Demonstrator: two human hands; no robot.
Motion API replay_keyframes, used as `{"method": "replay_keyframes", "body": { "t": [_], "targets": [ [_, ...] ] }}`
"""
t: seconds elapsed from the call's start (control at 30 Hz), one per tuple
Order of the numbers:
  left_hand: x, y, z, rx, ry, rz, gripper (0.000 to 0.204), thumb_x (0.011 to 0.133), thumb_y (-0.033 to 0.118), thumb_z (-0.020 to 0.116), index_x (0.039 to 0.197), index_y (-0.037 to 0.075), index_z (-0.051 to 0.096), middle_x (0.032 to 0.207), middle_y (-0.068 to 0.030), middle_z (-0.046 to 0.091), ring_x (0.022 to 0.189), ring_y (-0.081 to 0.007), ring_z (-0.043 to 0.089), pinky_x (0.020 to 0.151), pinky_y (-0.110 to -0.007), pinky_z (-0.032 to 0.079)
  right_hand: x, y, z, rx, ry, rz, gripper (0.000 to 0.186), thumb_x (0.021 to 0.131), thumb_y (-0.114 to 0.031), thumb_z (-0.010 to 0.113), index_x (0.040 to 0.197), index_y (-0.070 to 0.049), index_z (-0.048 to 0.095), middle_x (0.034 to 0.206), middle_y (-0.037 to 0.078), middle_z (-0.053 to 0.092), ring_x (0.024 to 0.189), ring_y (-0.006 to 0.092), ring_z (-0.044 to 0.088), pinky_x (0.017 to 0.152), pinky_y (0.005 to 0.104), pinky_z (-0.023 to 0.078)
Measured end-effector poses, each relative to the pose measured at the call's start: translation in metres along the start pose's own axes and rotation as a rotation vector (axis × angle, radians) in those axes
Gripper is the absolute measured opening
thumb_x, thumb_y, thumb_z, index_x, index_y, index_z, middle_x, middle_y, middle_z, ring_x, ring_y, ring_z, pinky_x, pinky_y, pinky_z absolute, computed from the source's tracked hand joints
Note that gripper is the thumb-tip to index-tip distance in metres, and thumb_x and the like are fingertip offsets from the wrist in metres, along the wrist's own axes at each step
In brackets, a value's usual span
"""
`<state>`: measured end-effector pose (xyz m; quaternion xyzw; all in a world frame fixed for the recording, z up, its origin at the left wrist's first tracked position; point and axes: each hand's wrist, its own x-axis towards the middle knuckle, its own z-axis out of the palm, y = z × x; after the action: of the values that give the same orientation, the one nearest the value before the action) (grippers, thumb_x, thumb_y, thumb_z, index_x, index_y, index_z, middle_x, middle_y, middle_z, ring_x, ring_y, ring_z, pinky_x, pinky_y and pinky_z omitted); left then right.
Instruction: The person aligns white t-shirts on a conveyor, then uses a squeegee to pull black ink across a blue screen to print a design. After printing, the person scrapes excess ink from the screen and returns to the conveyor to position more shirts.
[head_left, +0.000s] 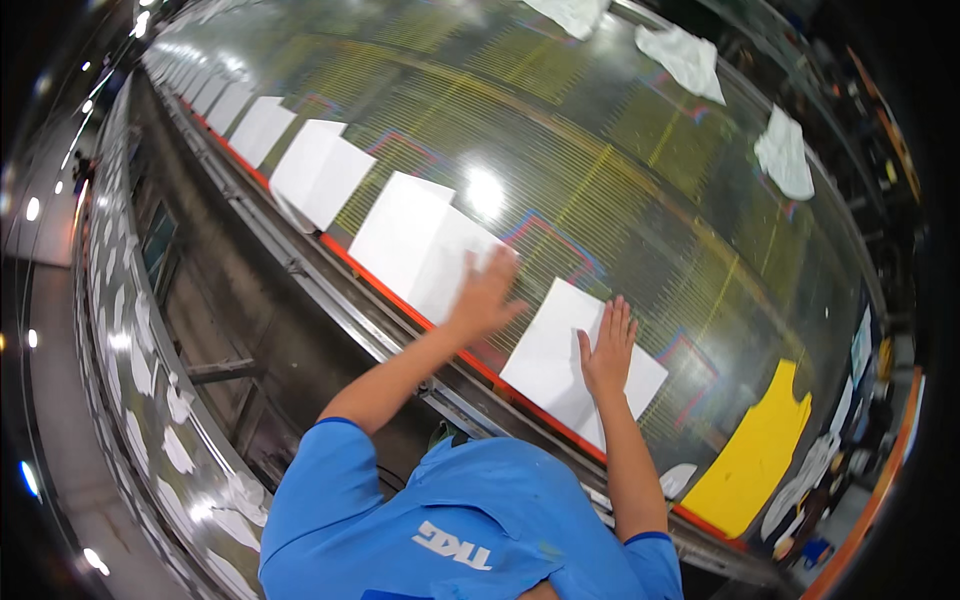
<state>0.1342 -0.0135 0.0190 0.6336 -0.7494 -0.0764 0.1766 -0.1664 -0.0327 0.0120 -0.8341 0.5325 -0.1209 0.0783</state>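
My left hand [485,298] is spread over the right part of a white sheet [405,240] near the long table's front edge, palm down and slightly blurred. My right hand [608,358] lies palm down with fingers stretched out on another white sheet [553,345], which sits closer to the table's right end. Neither hand grips anything. Whether the sheets are paper or cloth I cannot tell. Red and blue outlines [560,235] are marked on the table beside them.
More white sheets [322,175] line the front edge of the long table [560,150] toward the far left. A yellow cut cloth piece [750,450] lies at the right. Crumpled white cloths [785,155] sit along the far edge. A second table with white pieces [140,360] stands left.
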Motion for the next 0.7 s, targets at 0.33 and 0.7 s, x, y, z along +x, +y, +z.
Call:
{"method": "replay_keyframes", "body": {
  "t": [0.33, 0.7],
  "targets": [
    [-0.018, -0.034, -0.012, 0.156, -0.135, 0.027, 0.096, 0.094, 0.064, 0.053, 0.158, -0.002, 0.027, 0.168, -0.0198, 0.019, 0.156, -0.0333, 0.017, 0.121, -0.067, 0.005, 0.013, -0.001, -0.002, 0.014, -0.059, 0.065, 0.076, 0.103, -0.048, 0.051, 0.158, 0.000, 0.029, 0.168, 0.016, 0.020, 0.156, 0.0315, 0.016, 0.127, 0.0514, 0.011],
    [-0.013, -0.027, -0.010, 0.206, -0.164, 0.089, 0.096, 0.095, 0.068, 0.048, 0.159, 0.000, 0.027, 0.168, -0.0183, 0.020, 0.156, -0.0329, 0.018, 0.120, -0.069, 0.004, 0.014, -0.001, -0.003, -0.025, -0.105, 0.081, 0.078, 0.104, -0.051, 0.047, 0.159, 0.000, 0.025, 0.169, 0.015, 0.017, 0.157, 0.0297, 0.013, 0.128, 0.0496, 0.009]
  ]
}}
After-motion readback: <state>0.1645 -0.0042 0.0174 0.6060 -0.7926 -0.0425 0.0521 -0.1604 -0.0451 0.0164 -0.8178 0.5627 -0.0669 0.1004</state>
